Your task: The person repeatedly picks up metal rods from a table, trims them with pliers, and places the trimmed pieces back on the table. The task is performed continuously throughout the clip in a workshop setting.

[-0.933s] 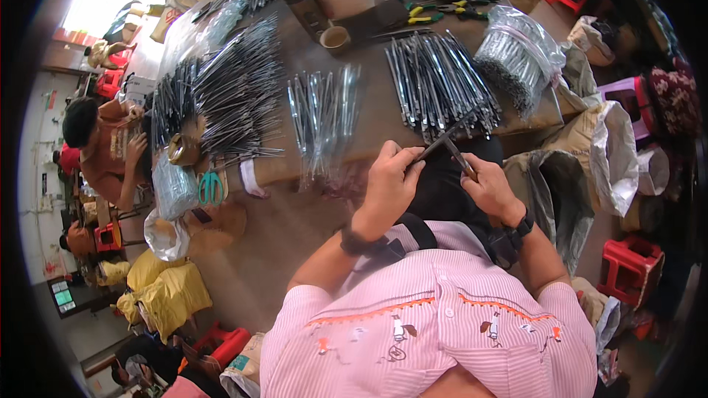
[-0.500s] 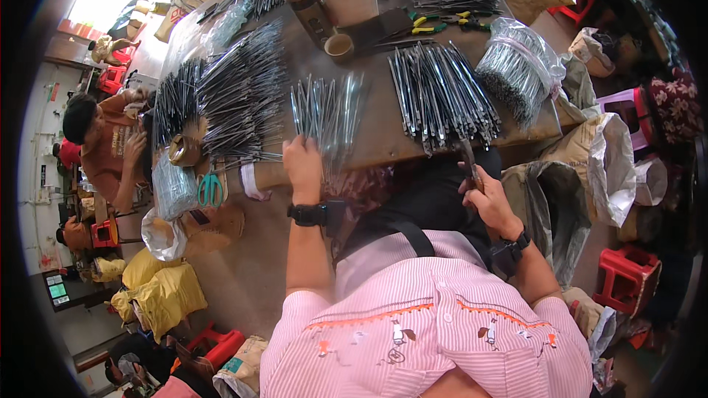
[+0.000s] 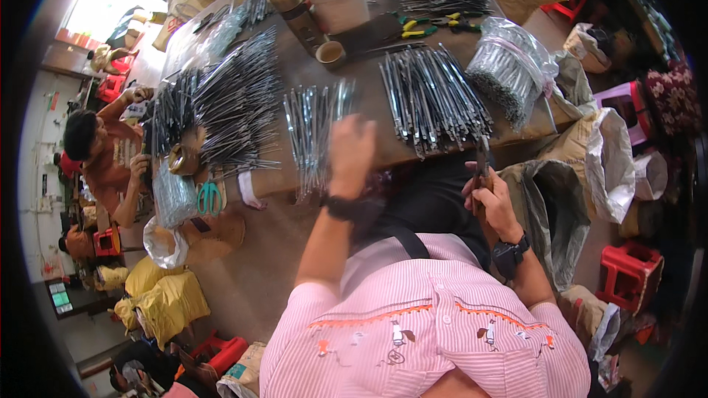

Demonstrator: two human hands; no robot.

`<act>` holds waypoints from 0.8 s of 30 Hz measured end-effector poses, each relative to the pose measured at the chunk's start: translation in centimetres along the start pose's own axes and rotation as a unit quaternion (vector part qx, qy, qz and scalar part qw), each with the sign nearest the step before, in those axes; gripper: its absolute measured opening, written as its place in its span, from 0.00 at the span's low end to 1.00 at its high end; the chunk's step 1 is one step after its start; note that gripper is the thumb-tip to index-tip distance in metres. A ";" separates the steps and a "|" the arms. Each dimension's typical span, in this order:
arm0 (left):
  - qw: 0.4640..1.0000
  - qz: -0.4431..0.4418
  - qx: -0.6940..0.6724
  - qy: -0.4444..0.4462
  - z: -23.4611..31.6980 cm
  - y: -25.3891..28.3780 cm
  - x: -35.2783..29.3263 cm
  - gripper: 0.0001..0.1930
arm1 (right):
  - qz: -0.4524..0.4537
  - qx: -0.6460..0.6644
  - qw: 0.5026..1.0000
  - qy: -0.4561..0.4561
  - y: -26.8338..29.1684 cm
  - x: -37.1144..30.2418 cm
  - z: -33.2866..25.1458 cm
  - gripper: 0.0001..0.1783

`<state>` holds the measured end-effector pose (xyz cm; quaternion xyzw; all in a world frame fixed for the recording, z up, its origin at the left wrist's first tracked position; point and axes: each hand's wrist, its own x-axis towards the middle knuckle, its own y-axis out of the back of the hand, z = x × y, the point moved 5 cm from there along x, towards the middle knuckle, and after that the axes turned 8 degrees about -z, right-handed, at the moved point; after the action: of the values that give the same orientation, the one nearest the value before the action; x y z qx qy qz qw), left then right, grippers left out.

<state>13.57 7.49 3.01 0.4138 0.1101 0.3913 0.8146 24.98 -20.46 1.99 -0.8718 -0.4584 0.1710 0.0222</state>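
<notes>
My left hand is over the table's near edge, beside a small bunch of thin shiny metal strips. Motion smears its fingers, so whether it holds anything is unclear. Closed around the brown handles of a pair of pliers is my right hand, just off the table edge. The dark jaws point up toward the near ends of a larger fanned pile of metal strips. Their tips overlap that pile's lower right corner in view; contact cannot be made out.
Left on the table lie dark strip piles, a tape roll and teal scissors. Farther back are a flask, a cup and yellow-handled pliers. A person sits at left; open sacks stand right.
My left hand has moved right, away from the small bunch of strips. My right hand and the pliers have shifted slightly right. The person at left has moved their arms.
</notes>
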 end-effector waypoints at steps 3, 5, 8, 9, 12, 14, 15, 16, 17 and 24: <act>0.991 -0.081 -0.085 0.060 0.8 -4.9 0.8 0.24 | 0.002 0.004 1.000 0.004 -0.3 -0.1 -0.1 0.28; 0.978 -0.129 -0.161 0.027 0.8 -6.6 1.5 0.16 | 0.004 0.006 1.000 -0.001 -0.2 -0.4 0.1 0.28; 0.929 -0.184 -0.294 0.128 -1.0 -8.0 1.9 0.13 | 0.020 0.032 0.999 -0.008 0.4 -0.9 0.5 0.26; 0.933 -0.173 -0.293 0.120 -1.3 -7.7 2.1 0.13 | 0.030 0.040 0.999 -0.014 0.7 -1.0 0.7 0.27; 0.939 -0.168 -0.272 0.125 -2.0 -7.4 2.8 0.13 | 0.059 0.060 0.996 -0.025 1.7 -1.0 0.9 0.27; 0.932 -0.169 -0.287 0.144 -2.2 -7.4 2.9 0.12 | 0.074 0.068 0.995 -0.026 2.0 -0.9 0.9 0.27; 0.926 -0.171 -0.307 0.139 -2.2 -7.4 2.9 0.12 | 0.086 0.076 0.993 -0.026 2.1 -0.8 0.8 0.27; 0.920 -0.173 -0.327 0.132 -2.1 -7.3 3.1 0.12 | 0.075 0.070 0.994 -0.023 1.9 -0.5 0.8 0.26; 0.912 -0.179 -0.348 0.123 -1.8 -7.5 3.3 0.12 | 0.072 0.069 0.995 -0.019 1.8 -0.3 0.8 0.26; 0.731 -0.326 -0.571 0.185 -2.1 -5.2 0.0 0.07 | 0.115 0.045 0.992 0.031 6.9 -0.5 -0.7 0.12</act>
<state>15.35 6.83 -2.28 -0.2706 0.1427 0.1600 0.9385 30.42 -24.82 1.47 -0.9218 -0.3459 0.1658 0.0563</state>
